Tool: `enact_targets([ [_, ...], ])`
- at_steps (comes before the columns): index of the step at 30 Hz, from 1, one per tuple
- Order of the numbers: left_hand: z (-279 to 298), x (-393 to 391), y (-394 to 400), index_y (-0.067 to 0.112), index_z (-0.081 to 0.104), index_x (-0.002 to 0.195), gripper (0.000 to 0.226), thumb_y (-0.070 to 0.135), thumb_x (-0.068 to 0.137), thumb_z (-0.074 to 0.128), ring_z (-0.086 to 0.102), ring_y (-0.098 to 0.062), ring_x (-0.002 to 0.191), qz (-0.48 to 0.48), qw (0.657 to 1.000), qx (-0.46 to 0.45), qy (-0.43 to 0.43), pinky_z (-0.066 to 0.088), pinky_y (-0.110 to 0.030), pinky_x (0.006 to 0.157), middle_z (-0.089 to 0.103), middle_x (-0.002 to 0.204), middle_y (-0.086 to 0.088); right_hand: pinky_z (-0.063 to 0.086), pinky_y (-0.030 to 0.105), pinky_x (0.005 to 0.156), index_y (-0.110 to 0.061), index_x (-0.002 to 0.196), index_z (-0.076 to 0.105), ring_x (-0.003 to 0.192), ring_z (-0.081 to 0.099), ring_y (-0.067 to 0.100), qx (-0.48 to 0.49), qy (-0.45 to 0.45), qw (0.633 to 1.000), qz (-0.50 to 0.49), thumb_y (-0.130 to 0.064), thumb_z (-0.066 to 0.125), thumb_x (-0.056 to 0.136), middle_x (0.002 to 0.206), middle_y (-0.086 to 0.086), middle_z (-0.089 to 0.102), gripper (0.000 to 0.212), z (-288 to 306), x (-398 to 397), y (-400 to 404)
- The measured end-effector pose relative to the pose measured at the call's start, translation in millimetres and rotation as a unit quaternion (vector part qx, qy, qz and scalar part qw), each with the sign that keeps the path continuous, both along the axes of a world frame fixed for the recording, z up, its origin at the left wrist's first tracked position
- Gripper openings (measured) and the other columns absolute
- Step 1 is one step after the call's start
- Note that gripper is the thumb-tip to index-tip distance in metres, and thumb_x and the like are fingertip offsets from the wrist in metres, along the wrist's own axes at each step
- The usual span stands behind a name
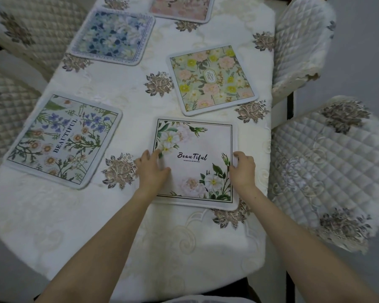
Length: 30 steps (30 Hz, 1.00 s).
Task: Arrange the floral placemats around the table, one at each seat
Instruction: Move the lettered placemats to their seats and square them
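A white floral placemat (197,145) printed "Beautiful" lies flat near the table's right side. My left hand (151,169) grips its left edge and my right hand (243,169) grips its right edge. Several other placemats lie on the table: a purple-and-daisy placemat (61,141) at the left, a yellow-and-pink placemat (210,79) at the right, a blue-flower placemat (113,36) further back on the left, and a pink placemat (182,7) cut off by the top edge.
The table (140,237) wears a cream embroidered cloth. Quilted chairs stand on the right, the nearer chair (328,171) and the farther chair (302,40). More quilted seats (31,29) sit along the left.
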<state>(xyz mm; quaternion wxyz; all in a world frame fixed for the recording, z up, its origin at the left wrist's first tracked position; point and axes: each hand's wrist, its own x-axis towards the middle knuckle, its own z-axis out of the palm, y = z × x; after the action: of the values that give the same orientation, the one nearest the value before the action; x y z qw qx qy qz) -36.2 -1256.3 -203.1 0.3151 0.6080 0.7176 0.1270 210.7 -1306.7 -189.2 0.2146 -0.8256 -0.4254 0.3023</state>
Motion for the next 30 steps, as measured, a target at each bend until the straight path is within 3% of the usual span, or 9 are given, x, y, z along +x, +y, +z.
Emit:
enact_targets([
  [9, 0, 45, -12, 0.017, 0.049, 0.130, 0.062, 0.021, 0.072, 0.071, 0.027, -0.031, 0.121, -0.061, 0.998, 0.024, -0.007, 0.029, -0.039, 0.095, 0.036, 0.137, -0.019, 0.039, 0.035, 0.098, -0.004, 0.132, 0.048, 0.115, 0.044, 0.036, -0.002, -0.030, 0.999, -0.028, 0.005, 0.049, 0.088, 0.123, 0.024, 0.044, 0.045, 0, 46, -27],
  [16, -1, 68, -17, 0.015, 0.048, 0.129, 0.059, 0.022, 0.074, 0.069, 0.028, -0.034, 0.120, -0.079, 0.997, 0.018, 0.012, 0.029, -0.040, 0.097, 0.034, 0.138, -0.018, 0.039, 0.038, 0.101, -0.003, 0.130, 0.049, 0.115, 0.044, 0.037, -0.006, -0.037, 0.999, -0.018, 0.003, 0.051, 0.087, 0.124, 0.024, 0.044, 0.043, -6, 69, -35],
  [19, 0, 67, -19, 0.013, 0.044, 0.131, 0.059, 0.026, 0.078, 0.066, 0.030, -0.040, 0.126, -0.146, 0.985, 0.056, 0.075, 0.030, -0.044, 0.101, 0.034, 0.141, -0.022, 0.040, 0.041, 0.094, -0.003, 0.126, 0.051, 0.114, 0.044, 0.039, -0.015, -0.138, 0.988, 0.064, -0.004, 0.054, 0.087, 0.126, 0.023, 0.046, 0.039, -5, 70, -35],
  [21, 0, 70, -24, 0.015, 0.038, 0.138, 0.062, 0.034, 0.084, 0.060, 0.024, -0.039, 0.137, -0.227, 0.961, 0.090, 0.131, 0.024, -0.045, 0.112, 0.027, 0.149, -0.023, 0.037, 0.046, 0.102, -0.010, 0.134, 0.043, 0.125, 0.037, 0.038, -0.017, -0.216, 0.963, 0.163, -0.017, 0.056, 0.088, 0.141, 0.019, 0.039, 0.048, -5, 69, -37],
  [25, -6, 83, -35, 0.029, 0.018, 0.147, 0.066, 0.054, 0.090, 0.040, 0.006, -0.027, 0.146, -0.319, 0.932, 0.084, 0.152, 0.010, -0.044, 0.118, 0.012, 0.158, -0.009, 0.011, 0.045, 0.119, -0.026, 0.150, 0.019, 0.147, 0.007, 0.028, -0.026, -0.204, 0.935, 0.287, -0.047, 0.044, 0.093, 0.160, 0.009, 0.013, 0.066, -14, 60, -40],
  [30, -15, 92, -44, 0.031, 0.015, 0.148, 0.070, 0.061, 0.089, 0.036, 0.004, -0.025, 0.146, -0.331, 0.926, 0.057, 0.173, 0.008, -0.043, 0.118, 0.009, 0.159, -0.006, 0.000, 0.041, 0.119, -0.032, 0.151, 0.012, 0.148, -0.002, 0.022, -0.049, -0.200, 0.924, 0.322, -0.058, 0.040, 0.089, 0.161, 0.003, 0.004, 0.072, -30, 53, -44],
])
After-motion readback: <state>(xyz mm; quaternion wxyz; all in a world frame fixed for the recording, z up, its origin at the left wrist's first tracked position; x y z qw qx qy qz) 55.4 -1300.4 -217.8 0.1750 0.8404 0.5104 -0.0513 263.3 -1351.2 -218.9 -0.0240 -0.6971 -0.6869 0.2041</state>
